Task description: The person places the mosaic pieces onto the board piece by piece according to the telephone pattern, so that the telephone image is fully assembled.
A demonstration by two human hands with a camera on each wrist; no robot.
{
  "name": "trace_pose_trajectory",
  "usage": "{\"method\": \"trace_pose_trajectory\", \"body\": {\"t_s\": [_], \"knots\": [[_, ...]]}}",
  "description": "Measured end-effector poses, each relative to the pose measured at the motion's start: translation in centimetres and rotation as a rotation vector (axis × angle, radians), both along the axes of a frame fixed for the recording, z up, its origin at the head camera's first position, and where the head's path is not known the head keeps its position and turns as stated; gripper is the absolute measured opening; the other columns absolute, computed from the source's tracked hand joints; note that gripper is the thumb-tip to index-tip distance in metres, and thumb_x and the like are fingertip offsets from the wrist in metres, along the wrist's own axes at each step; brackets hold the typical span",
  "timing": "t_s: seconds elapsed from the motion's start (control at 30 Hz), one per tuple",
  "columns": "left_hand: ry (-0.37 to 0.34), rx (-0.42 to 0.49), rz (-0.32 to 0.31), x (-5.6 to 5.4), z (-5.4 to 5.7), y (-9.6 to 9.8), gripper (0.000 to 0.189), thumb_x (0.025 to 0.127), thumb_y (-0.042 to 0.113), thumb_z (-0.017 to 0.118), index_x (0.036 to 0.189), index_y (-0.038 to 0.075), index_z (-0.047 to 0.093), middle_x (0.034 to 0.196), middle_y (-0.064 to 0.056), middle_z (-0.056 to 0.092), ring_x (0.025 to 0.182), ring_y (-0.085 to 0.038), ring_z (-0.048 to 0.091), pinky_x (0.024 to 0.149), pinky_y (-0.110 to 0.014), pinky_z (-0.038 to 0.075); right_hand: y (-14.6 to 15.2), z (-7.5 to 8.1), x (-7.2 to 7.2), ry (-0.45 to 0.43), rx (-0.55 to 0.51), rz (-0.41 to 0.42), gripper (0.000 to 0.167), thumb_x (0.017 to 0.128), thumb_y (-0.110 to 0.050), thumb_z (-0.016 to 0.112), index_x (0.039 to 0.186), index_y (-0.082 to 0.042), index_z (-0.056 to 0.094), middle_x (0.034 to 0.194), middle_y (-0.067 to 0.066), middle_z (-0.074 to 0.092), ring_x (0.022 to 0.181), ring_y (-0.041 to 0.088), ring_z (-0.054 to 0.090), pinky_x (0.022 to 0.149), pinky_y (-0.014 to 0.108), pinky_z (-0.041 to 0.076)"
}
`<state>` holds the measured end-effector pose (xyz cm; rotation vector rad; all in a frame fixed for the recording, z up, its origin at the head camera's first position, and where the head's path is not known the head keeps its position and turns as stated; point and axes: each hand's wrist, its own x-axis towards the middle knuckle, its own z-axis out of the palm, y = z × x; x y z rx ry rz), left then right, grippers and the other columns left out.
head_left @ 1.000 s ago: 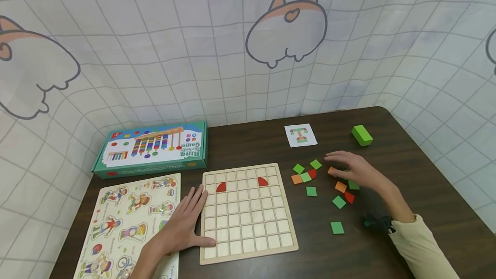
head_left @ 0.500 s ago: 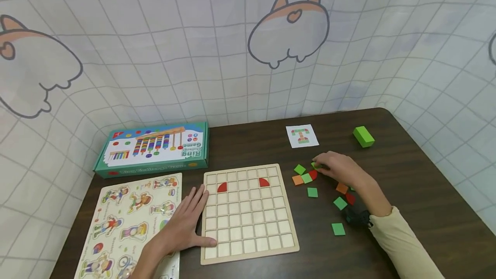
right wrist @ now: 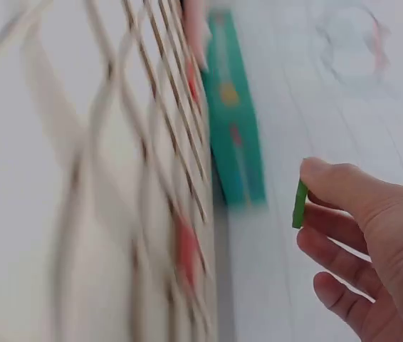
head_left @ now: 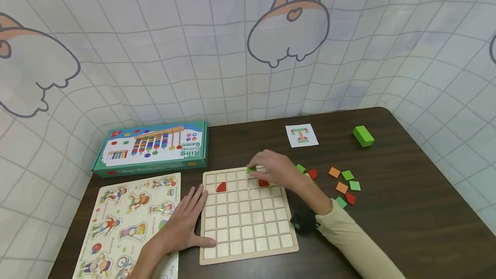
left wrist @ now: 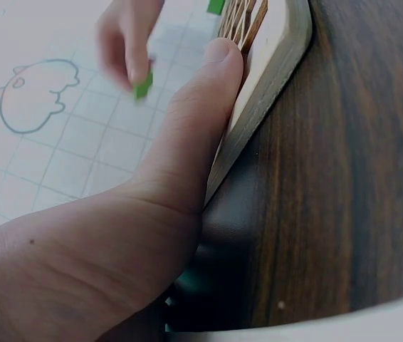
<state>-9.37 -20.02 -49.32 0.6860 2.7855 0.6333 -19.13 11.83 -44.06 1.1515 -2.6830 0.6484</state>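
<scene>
Gridded cloth [head_left: 217,76] backs the desk [head_left: 407,175]. Head, centre: right hand [head_left: 275,168] pinches 1 green tile [head_left: 251,169] over the board [head_left: 244,218]; lower left, left hand [head_left: 183,227], thumb spread from fingers. Left wrist: thumb on board. Right wrist: tile right of centre, probably light, stiff; grip opposite edges.

Left wrist view. The left hand [left wrist: 127,214] occupies the left and centre; its thumb extends straight, tip resting on the wooden board [left wrist: 278,43] beside the raised grid. The board shows a pale face, a greyish side and one rounded corner. At upper left, the right hand [left wrist: 127,35], blurred, pinches a small green piece [left wrist: 143,87]. A second green object [left wrist: 216,6], cut off by the top border, is not identifiable. Behind hangs a white grid-lined sheet [left wrist: 66,167] bearing an outlined cartoon animal [left wrist: 36,96]. Dark wood-grained tabletop [left wrist: 337,157] fills the right side.
</scene>
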Motion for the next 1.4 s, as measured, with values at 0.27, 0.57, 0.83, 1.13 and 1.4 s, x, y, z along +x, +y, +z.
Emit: {"method": "trace_pose_trajectory", "body": {"t_s": [0.27,0.57,0.83,1.13,1.4], "knots": [[0.003,-0.014,0.0,-0.2,-0.1,0.3,0.126,0.068,0.075,0.068,0.157,0.009,0.01,0.165,-0.013,0.004,0.151,-0.04,0.006,0.118,-0.06,0.016,-6.0,-1.5,0.6,-0.057,0.199,0.07,0.019,0.092,-0.032,0.066,0.106,-0.02,0.074,0.108,-0.006,0.071,0.1,0.011,0.062,0.081,0.025,0.053],[-0.003,-0.016,0.002,-0.1,0.4,0.2,0.125,0.068,0.073,0.07,0.157,0.008,0.011,0.165,-0.014,0.005,0.151,-0.04,0.007,0.117,-0.06,0.016,-6.8,-2.5,0.4,-0.03,0.216,0.067,0.018,0.092,-0.032,0.066,0.104,-0.02,0.074,0.108,-0.006,0.072,0.098,0.012,0.062,0.08,0.025,0.052],[-0.008,-0.013,0.005,-0.1,0.3,0.2,0.124,0.068,0.073,0.07,0.157,0.007,0.012,0.165,-0.013,0.005,0.151,-0.04,0.007,0.118,-0.059,0.016,-6.7,-2.4,0.8,-0.023,0.238,0.062,0.02,0.094,-0.031,0.064,0.107,-0.019,0.073,0.114,-0.004,0.069,0.104,0.013,0.061,0.084,0.026,0.052],[0.006,-0.017,0.01,-0.1,0.1,-0.3,0.125,0.068,0.075,0.069,0.157,0.009,0.011,0.165,-0.013,0.005,0.151,-0.04,0.007,0.116,-0.062,0.017,-5.3,-0.9,1.6,-0.083,0.167,0.069,0.028,0.094,-0.031,0.064,0.119,-0.019,0.07,0.128,0.0,0.065,0.117,0.018,0.058,0.094,0.032,0.053],[-0.015,-0.001,0.006,0.0,0.1,-0.2,0.125,0.069,0.074,0.068,0.157,0.008,0.01,0.165,-0.013,0.003,0.151,-0.04,0.005,0.117,-0.06,0.014,-6.8,-1.8,1.9,0.005,0.29,0.151,0.023,0.097,-0.03,0.059,0.112,-0.022,0.074,0.122,-0.003,0.068,0.116,0.015,0.06,0.1,0.03,0.049]]}}
